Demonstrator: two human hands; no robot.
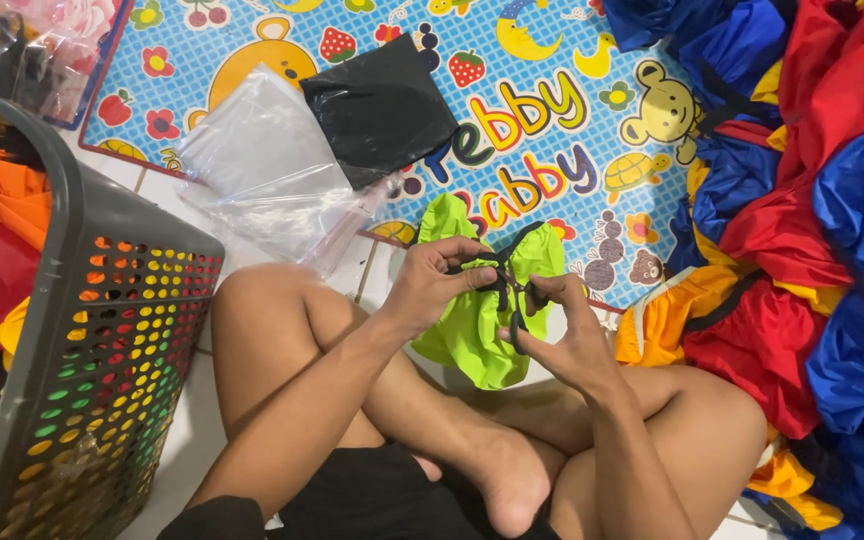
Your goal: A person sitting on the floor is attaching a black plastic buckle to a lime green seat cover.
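Head view, looking down on crossed bare legs on a pale tiled floor (182, 440). At frame centre, left hand (430, 282) closed, fingers pinching a black strap (500, 272) at the top of a lime-green fabric pouch (472, 320); right hand (564, 335) just beside it, also closed, gripping the same black strap lower down, thumb and fingers curled round it. Pouch held in the air between the two hands, hanging over the knees, near the edge of a blue patterned play mat (542, 110) across the upper middle of the frame. On that mat, upper centre-left, a stack of clear plastic bags (267, 170) with a black plastic bag (377, 105) touching its right side. Along the left edge, a grey perforated laundry basket (102, 330), coloured fabric showing through its holes. Filling the right side, a heap of red, blue and yellow fabric (802, 200).
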